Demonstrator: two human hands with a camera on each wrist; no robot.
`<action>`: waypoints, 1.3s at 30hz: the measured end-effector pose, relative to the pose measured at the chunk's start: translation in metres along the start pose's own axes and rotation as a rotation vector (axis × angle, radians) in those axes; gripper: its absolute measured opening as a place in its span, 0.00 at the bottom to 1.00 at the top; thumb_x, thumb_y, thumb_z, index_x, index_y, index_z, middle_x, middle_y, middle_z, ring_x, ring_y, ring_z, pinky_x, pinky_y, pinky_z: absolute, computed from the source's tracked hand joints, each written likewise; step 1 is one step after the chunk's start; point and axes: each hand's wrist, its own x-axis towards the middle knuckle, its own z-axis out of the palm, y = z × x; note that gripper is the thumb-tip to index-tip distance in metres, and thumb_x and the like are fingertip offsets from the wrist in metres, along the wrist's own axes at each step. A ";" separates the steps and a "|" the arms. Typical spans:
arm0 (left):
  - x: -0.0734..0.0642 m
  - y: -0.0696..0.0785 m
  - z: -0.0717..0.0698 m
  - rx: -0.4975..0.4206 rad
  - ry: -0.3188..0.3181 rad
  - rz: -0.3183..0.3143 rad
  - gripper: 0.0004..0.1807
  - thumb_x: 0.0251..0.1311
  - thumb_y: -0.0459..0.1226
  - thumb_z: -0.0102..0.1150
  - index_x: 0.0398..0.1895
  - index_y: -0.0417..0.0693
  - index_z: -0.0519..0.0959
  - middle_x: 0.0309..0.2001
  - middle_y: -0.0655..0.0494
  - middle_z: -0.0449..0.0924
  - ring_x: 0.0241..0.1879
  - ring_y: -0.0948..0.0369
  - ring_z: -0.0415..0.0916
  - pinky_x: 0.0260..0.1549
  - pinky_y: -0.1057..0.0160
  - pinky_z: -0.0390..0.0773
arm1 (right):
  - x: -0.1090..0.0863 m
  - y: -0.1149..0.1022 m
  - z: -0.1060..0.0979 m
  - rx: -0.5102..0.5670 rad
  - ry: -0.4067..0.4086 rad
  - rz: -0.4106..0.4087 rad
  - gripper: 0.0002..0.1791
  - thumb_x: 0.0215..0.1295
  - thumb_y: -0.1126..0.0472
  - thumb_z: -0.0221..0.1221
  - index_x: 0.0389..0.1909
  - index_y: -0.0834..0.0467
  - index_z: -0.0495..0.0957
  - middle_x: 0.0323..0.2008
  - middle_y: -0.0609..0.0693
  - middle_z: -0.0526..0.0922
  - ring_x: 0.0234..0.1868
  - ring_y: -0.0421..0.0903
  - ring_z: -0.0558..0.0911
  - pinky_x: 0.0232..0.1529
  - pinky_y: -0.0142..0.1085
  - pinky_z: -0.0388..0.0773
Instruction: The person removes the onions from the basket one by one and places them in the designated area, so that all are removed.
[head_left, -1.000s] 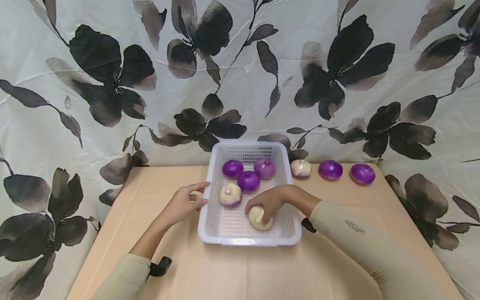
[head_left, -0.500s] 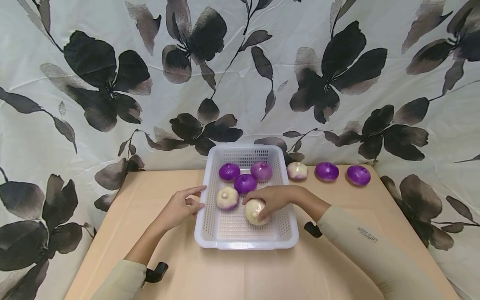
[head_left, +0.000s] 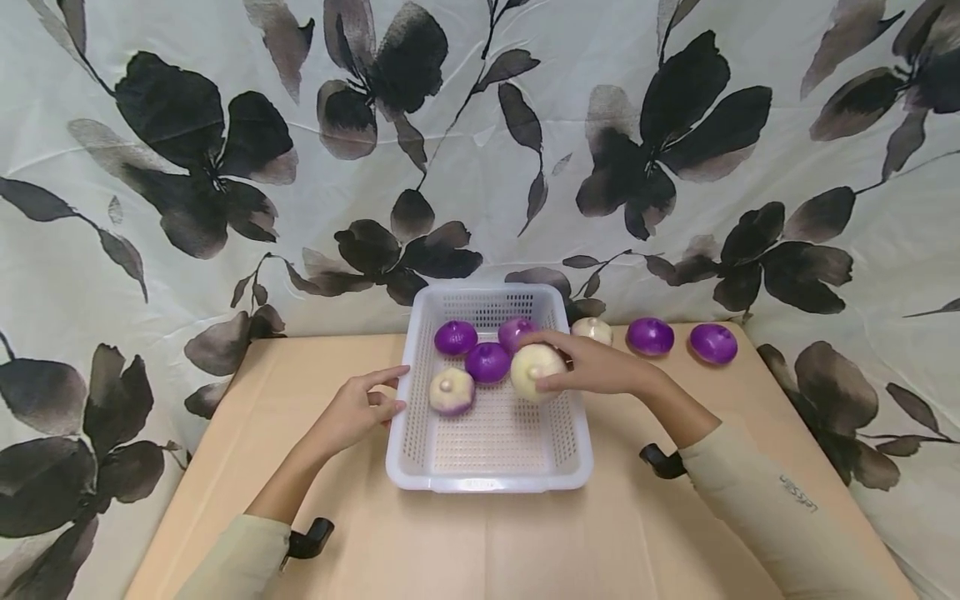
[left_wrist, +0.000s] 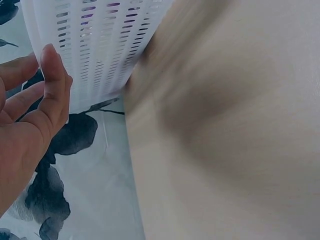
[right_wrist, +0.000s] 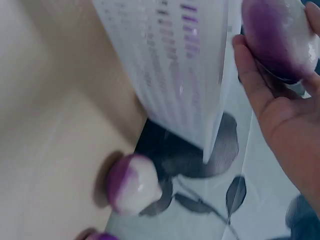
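My right hand (head_left: 592,362) holds a purple-and-white turnip (head_left: 537,372), white side up, raised over the right part of a white perforated basket (head_left: 487,483). In the right wrist view, the thumb and fingers grip this turnip (right_wrist: 277,37) beside the basket's wall (right_wrist: 170,70). My left hand (head_left: 351,414) pinches the basket's left rim; in the left wrist view its fingers (left_wrist: 52,75) lie on either side of the edge. Inside the basket sit a white-side-up turnip (head_left: 452,392) and three purple-side-up turnips, one (head_left: 488,362) in the middle and one (head_left: 517,332) partly behind the held turnip.
Right of the basket, along the table's back edge, a white-side-up turnip (head_left: 592,330) and two purple ones (head_left: 650,336) (head_left: 713,343) stand in a row. A floral cloth (head_left: 480,167) hangs behind the wooden table (head_left: 480,542).
My right hand has lifted the turnip from the basket's front floor and moved it back and to the right. The left hand has stayed at the rim.
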 end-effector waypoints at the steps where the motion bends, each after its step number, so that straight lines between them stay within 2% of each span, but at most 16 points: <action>1: 0.000 0.000 0.000 0.000 -0.001 0.000 0.33 0.66 0.26 0.61 0.74 0.35 0.67 0.59 0.33 0.74 0.34 0.58 0.84 0.34 0.53 0.88 | -0.004 0.002 -0.003 0.011 0.024 0.000 0.36 0.65 0.51 0.70 0.73 0.48 0.68 0.64 0.53 0.76 0.59 0.51 0.78 0.59 0.44 0.79; 5: 0.000 0.000 0.000 0.005 -0.001 0.005 0.33 0.66 0.25 0.61 0.74 0.35 0.67 0.59 0.33 0.74 0.33 0.58 0.85 0.35 0.51 0.88 | -0.020 0.011 -0.014 0.043 0.119 0.011 0.38 0.66 0.55 0.70 0.74 0.52 0.66 0.62 0.55 0.76 0.58 0.52 0.79 0.57 0.40 0.81; 8: 0.000 0.000 0.000 0.009 -0.002 0.001 0.33 0.66 0.25 0.61 0.75 0.36 0.67 0.59 0.33 0.74 0.33 0.57 0.84 0.35 0.52 0.88 | -0.032 0.018 -0.020 0.055 0.159 0.012 0.38 0.66 0.58 0.70 0.75 0.55 0.65 0.62 0.57 0.76 0.58 0.54 0.79 0.56 0.36 0.82; 12: 0.000 0.000 0.000 0.007 -0.002 -0.008 0.33 0.66 0.25 0.61 0.75 0.36 0.67 0.59 0.34 0.73 0.33 0.57 0.84 0.34 0.54 0.87 | -0.044 0.029 -0.023 0.037 0.207 0.022 0.38 0.67 0.58 0.69 0.75 0.55 0.65 0.67 0.57 0.73 0.62 0.55 0.77 0.56 0.30 0.80; 17: 0.000 -0.001 0.000 0.008 0.001 -0.013 0.33 0.66 0.25 0.61 0.75 0.36 0.67 0.59 0.34 0.73 0.33 0.57 0.84 0.34 0.53 0.87 | -0.058 0.043 -0.026 0.040 0.262 0.087 0.38 0.69 0.56 0.67 0.77 0.54 0.63 0.74 0.60 0.65 0.65 0.59 0.75 0.55 0.25 0.77; 23: 0.001 -0.003 0.000 0.014 0.001 -0.012 0.33 0.66 0.26 0.61 0.75 0.37 0.67 0.59 0.34 0.74 0.32 0.58 0.84 0.33 0.54 0.87 | -0.070 0.068 -0.026 0.069 0.318 0.150 0.37 0.72 0.55 0.64 0.77 0.57 0.61 0.71 0.63 0.67 0.67 0.62 0.73 0.54 0.19 0.73; 30: 0.001 -0.003 0.000 0.009 -0.002 -0.009 0.33 0.66 0.26 0.61 0.75 0.37 0.67 0.59 0.33 0.73 0.33 0.57 0.84 0.35 0.53 0.87 | -0.071 0.103 -0.013 0.093 0.347 0.179 0.35 0.73 0.57 0.63 0.74 0.63 0.61 0.67 0.65 0.69 0.60 0.61 0.76 0.52 0.27 0.76; 36: 0.000 -0.002 0.000 0.009 0.005 -0.008 0.33 0.66 0.25 0.61 0.75 0.37 0.68 0.59 0.34 0.74 0.34 0.57 0.85 0.35 0.54 0.88 | -0.066 0.119 -0.002 0.108 0.375 0.243 0.37 0.73 0.56 0.63 0.72 0.69 0.59 0.67 0.69 0.70 0.66 0.67 0.73 0.60 0.44 0.76; 39: 0.000 -0.002 0.001 0.006 0.004 -0.005 0.33 0.66 0.25 0.61 0.75 0.36 0.68 0.59 0.33 0.74 0.34 0.57 0.85 0.34 0.56 0.88 | -0.064 0.126 0.002 0.099 0.375 0.293 0.37 0.73 0.53 0.63 0.71 0.70 0.58 0.67 0.70 0.70 0.67 0.69 0.72 0.61 0.47 0.76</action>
